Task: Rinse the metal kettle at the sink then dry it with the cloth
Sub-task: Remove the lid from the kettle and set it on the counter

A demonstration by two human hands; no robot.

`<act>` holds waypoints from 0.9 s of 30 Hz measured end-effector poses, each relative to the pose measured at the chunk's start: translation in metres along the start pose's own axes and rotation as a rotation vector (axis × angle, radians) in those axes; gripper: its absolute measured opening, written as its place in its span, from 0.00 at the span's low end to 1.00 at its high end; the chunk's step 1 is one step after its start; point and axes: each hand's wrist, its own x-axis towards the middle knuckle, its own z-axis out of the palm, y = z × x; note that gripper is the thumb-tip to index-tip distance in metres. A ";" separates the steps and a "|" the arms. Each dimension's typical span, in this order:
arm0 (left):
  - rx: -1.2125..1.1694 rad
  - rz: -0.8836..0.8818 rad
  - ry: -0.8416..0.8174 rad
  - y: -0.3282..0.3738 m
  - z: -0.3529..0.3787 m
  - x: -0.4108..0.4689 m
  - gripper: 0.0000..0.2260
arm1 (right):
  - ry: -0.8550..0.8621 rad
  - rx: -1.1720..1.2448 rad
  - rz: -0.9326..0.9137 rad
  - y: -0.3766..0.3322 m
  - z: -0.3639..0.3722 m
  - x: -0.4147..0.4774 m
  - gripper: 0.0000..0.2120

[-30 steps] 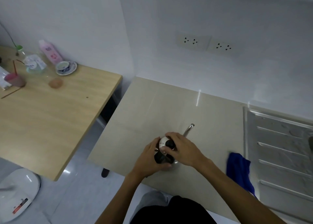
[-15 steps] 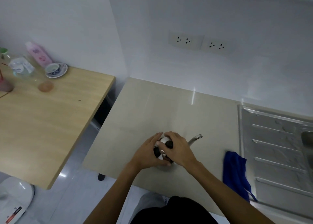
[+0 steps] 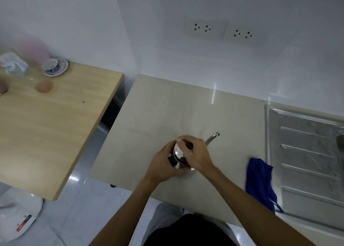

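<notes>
A small shiny metal kettle [image 3: 179, 155] with black fittings stands on the beige counter [image 3: 167, 111], its thin spout [image 3: 212, 138] pointing up and right. My left hand [image 3: 163, 164] wraps its left side. From above, my right hand [image 3: 195, 153] grips its top, fingers on the black lid knob; the lid looks tilted up. A blue cloth [image 3: 259, 180] lies crumpled at the counter's right, against the steel sink drainboard [image 3: 305, 152]. Most of the kettle's body is hidden by my hands.
The sink basin edge [image 3: 340, 143] shows at far right. A wooden table [image 3: 46, 124] stands left, across a gap, with a cup on a saucer [image 3: 54, 66], a plastic bottle [image 3: 13, 65] and a pink container. Two wall sockets [image 3: 221, 30] sit above the counter.
The view has shifted. My right hand's fingers have moved on the kettle's top and the lid now shows tilted. Both hands stay on the kettle, which remains on the counter.
</notes>
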 end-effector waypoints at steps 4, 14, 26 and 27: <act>-0.023 -0.007 0.029 0.002 0.001 -0.002 0.41 | -0.026 -0.070 -0.055 -0.004 -0.004 0.003 0.14; -0.047 -0.026 0.026 0.011 0.001 -0.003 0.38 | 0.060 -0.303 -0.222 -0.015 -0.021 -0.011 0.18; -0.016 -0.074 0.128 0.017 0.011 -0.011 0.32 | 0.279 -0.385 0.060 0.090 -0.071 -0.090 0.24; -0.013 -0.077 0.129 0.018 0.011 -0.011 0.32 | 0.275 -0.423 0.087 0.100 -0.072 -0.095 0.25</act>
